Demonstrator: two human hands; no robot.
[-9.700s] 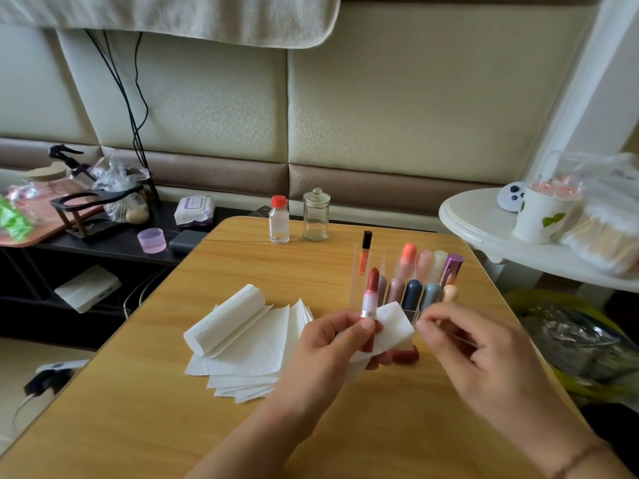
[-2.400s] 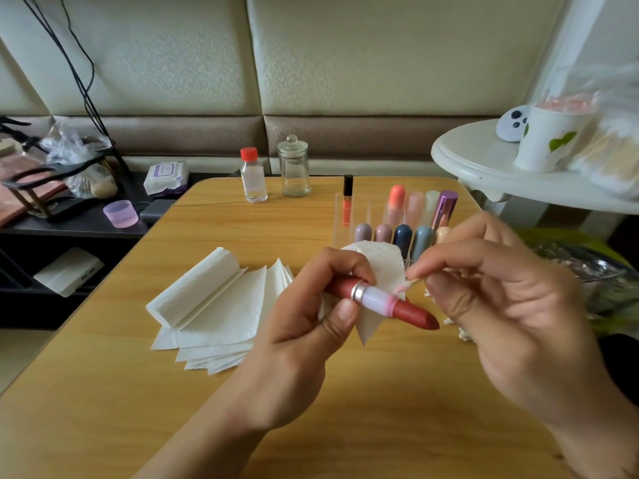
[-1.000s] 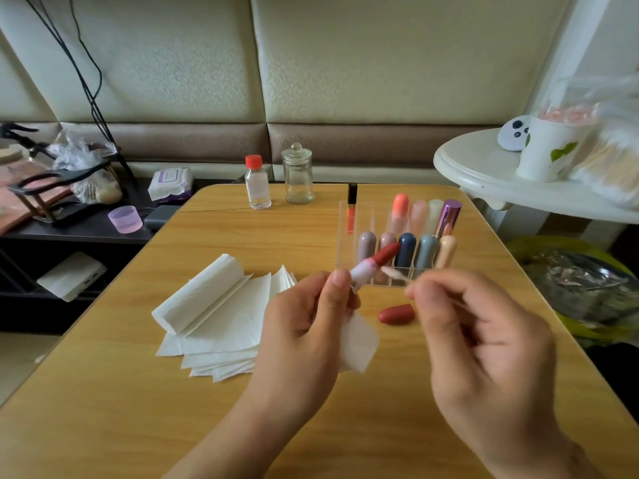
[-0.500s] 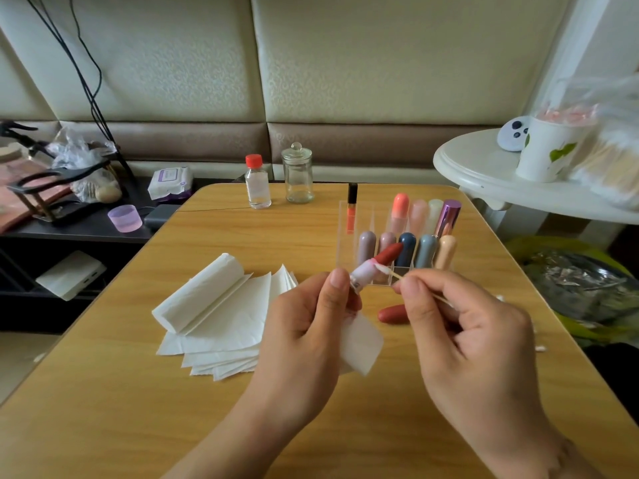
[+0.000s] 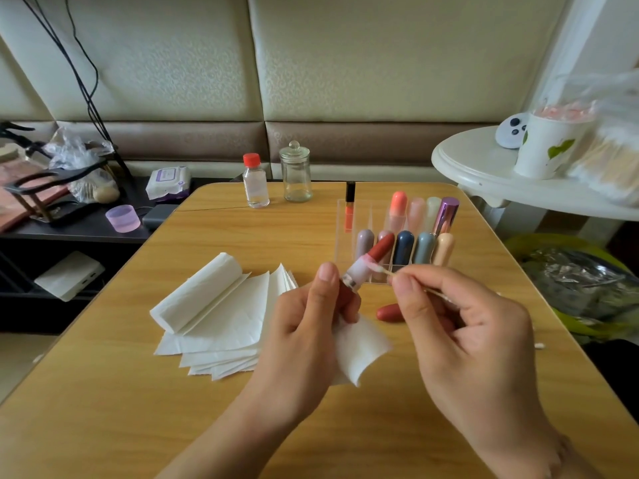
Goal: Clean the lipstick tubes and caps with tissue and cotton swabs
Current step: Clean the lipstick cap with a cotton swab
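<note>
Lipstick tube (image 5: 361, 271), uncapped, red bullet up and tilted away to the right: held above the wooden table (image 5: 103, 409), near its middle, by the left hand (image 5: 304, 326), whose thumb lies straight up along the base while the other fingers curl round it from behind. Tissue square (image 5: 359, 347): pinned in the same grip, hanging crumpled below the palm. Right hand (image 5: 463, 337): raised at equal height, back turned to the viewer, thumb and forefinger pinching a cotton swab (image 5: 378, 270); the stick runs back over the curled fingers, the cotton tip touching the pale collar of the tube just under the bullet. Red cap (image 5: 389, 312): lying on its side on the table between the two hands, partly hidden by the right one. Stray swab (image 5: 539, 346): at the table's right edge. Tissue stack (image 5: 221, 305): fanned sheets left of the hands, top sheet rolled over at its far end. Clear organiser (image 5: 349, 216): beyond the hands, two rows of capped lipsticks (image 5: 403, 247) standing upright, plus one slim orange gloss (image 5: 350, 210) in the far left slot. Small bottle (image 5: 255, 181), red cap, clear liquid: at the table's far edge. Glass jar (image 5: 295, 172), lidded: just right of that bottle. White side table (image 5: 466, 164): far right, bearing a paper cup (image 5: 549, 146) and bagged swabs (image 5: 608, 157). Dark shelf (image 5: 69, 229): far left, with a wipes packet (image 5: 168, 181) and a lilac cup (image 5: 123, 218).
</note>
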